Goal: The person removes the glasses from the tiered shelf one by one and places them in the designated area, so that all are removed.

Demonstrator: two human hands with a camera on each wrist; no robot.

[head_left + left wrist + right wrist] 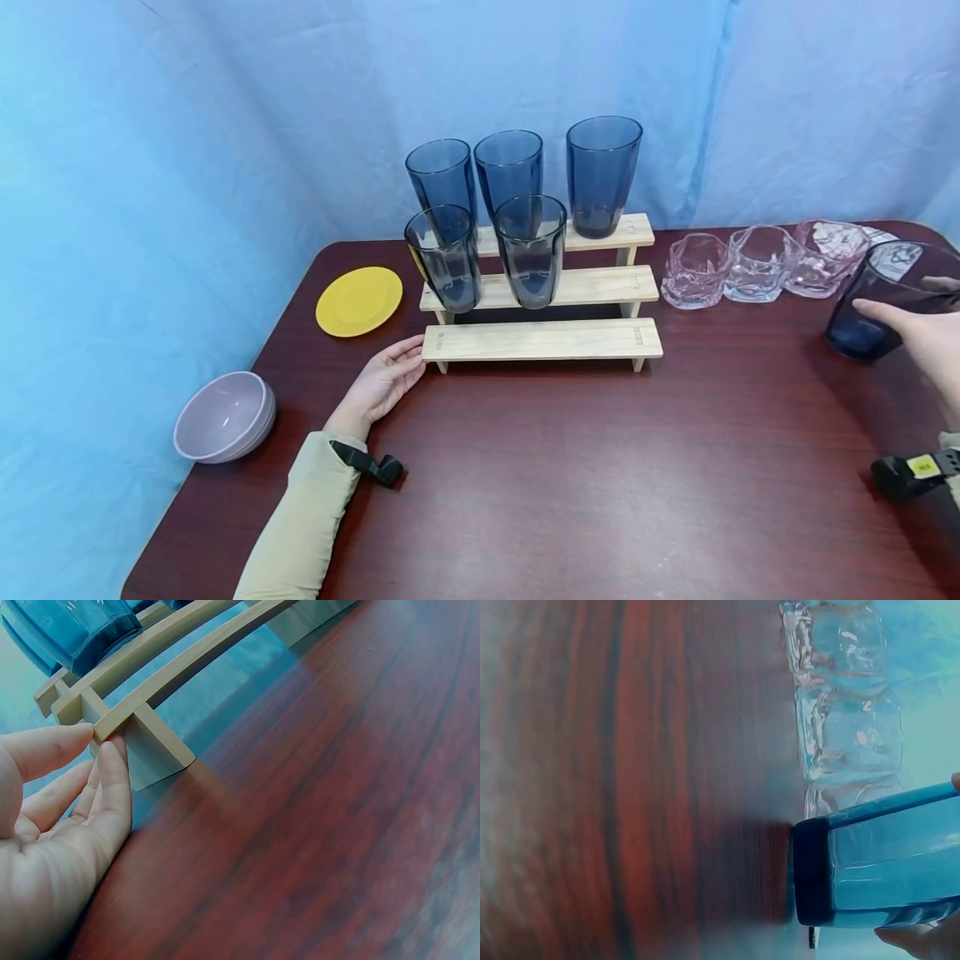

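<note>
My left hand [384,382] pinches the left end of the lowest step of a three-step wooden rack [540,340]. In the left wrist view, the thumb and fingertips meet at the corner of that step [124,720]. Tall blue glasses stand on the rack, three on the top step, one being the right-hand glass [603,179], and two on the middle step, such as the front glass [530,258]. At the far right, my right hand [926,333] grips another tall blue glass [862,321]. Its dark base [812,874] shows close over the table in the right wrist view.
Three short clear tumblers [757,262] stand in a row right of the rack, beside the held glass. A yellow plate [360,302] lies left of the rack. Lilac bowls [225,417] sit at the table's left edge. A blue curtain [300,100] hangs behind the table.
</note>
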